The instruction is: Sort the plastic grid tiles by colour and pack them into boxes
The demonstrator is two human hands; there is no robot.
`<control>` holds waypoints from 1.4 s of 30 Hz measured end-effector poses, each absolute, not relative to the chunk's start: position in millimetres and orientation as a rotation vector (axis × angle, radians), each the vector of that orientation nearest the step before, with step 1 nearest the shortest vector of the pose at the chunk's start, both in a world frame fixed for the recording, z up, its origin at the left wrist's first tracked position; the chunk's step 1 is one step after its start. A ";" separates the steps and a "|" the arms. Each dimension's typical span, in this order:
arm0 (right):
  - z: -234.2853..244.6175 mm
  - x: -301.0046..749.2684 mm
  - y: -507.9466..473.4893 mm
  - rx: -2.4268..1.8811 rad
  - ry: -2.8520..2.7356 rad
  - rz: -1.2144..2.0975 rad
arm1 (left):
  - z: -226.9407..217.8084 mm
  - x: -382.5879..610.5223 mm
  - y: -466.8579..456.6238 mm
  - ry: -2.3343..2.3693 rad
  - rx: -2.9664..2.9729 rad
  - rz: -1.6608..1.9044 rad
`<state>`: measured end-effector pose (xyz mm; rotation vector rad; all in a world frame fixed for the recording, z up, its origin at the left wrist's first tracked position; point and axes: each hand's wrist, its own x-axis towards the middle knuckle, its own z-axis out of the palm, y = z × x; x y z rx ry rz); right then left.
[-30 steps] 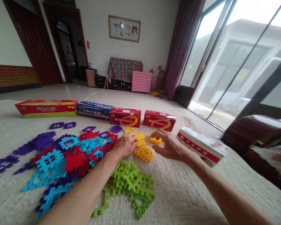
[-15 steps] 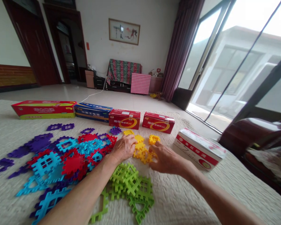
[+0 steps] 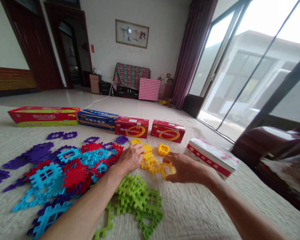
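Curled against a stack of yellow interlocking tiles [image 3: 147, 154], my left hand [image 3: 130, 159] has its fingertips pressed at their left side; its grip is partly hidden. Just to the right, my right hand [image 3: 188, 168] has thumb and fingers apart around a yellow window-shaped tile [image 3: 162, 170] lying on the pale cloth. Behind its fingertips sits a small stack of yellow frame tiles [image 3: 163, 149]. Beneath and between my forearms lies a heap of green interlocking tiles [image 3: 132, 188]. Left of my left hand spreads a mixed pile with red tiles [image 3: 76, 176] and light blue tiles [image 3: 46, 174].
Purple tiles [image 3: 38, 152] lie at the pile's far left. Along the back stand a long red and green box [image 3: 43, 116], a blue box [image 3: 97, 120] and two red boxes [image 3: 131, 127]. A white and red box [image 3: 212, 156] stands beyond my right forearm.
My right hand has shifted slightly right, its thumb and fingers wider apart, and the yellow window-shaped tile shows more clearly. My left hand stays at the yellow tiles.
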<state>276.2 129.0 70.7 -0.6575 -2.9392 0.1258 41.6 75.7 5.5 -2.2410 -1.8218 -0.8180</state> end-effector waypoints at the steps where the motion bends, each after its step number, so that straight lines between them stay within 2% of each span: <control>1: 71.5 274.3 130.9 -0.709 -2.876 0.076 | 5.7 41.8 75.6 -1.827 -2.238 -0.815; 7: 55.5 265.6 145.9 -0.857 -2.622 -0.197 | 5.1 42.0 76.0 -1.845 -2.233 -0.811; 12: 44.5 266.4 149.5 -0.885 -2.612 -0.283 | 4.2 40.9 76.7 -1.834 -2.240 -0.813; 21: 54.5 267.6 146.4 -0.791 -2.618 -0.197 | 6.4 42.7 76.1 -1.843 -2.226 -0.830; 28: 66.7 257.2 117.4 -0.363 -2.831 0.199 | 10.7 44.2 74.6 -1.881 -2.242 -0.765; 36: 55.3 252.3 108.9 -0.410 -2.917 0.141 | 9.7 44.0 74.9 -1.852 -2.246 -0.771; 42: 70.8 262.9 124.4 -0.581 -2.849 0.036 | 10.7 44.1 74.6 -1.873 -2.253 -0.749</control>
